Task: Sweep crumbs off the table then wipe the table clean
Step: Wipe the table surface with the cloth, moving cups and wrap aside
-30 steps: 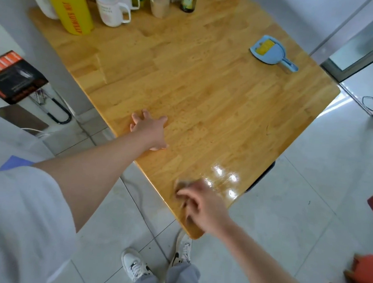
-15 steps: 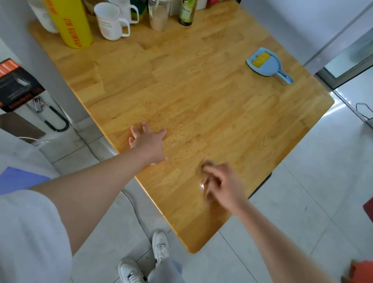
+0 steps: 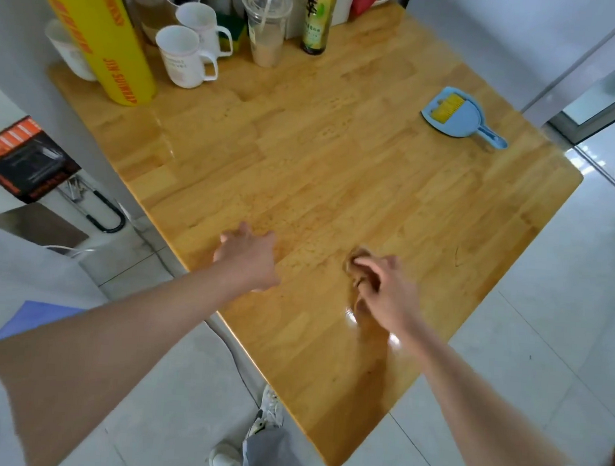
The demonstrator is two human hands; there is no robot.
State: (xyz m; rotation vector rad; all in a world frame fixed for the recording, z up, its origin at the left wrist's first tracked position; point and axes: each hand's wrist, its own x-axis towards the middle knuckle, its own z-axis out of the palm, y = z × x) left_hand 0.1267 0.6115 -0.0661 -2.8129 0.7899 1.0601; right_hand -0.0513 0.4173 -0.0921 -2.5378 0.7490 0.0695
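A small crumpled brown cloth (image 3: 358, 260) sits bunched under the curled fingers of the right hand (image 3: 385, 293), pressed onto the glossy wooden table (image 3: 339, 169) near its front edge. The left hand (image 3: 247, 259) rests flat, fingers spread, just beside it.

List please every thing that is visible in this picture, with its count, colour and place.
wooden table: one, light brown, centre
small brown cloth: one, under the right hand, near edge
blue plastic dustpan with yellow brush: one, far right of table
yellow roll of wrap: one, far left corner
white mugs: two, beside the roll
clear plastic cup with straw: one, far edge
green bottle: one, beside the cup
left hand: one, resting flat on table edge
right hand: one, gripping the cloth
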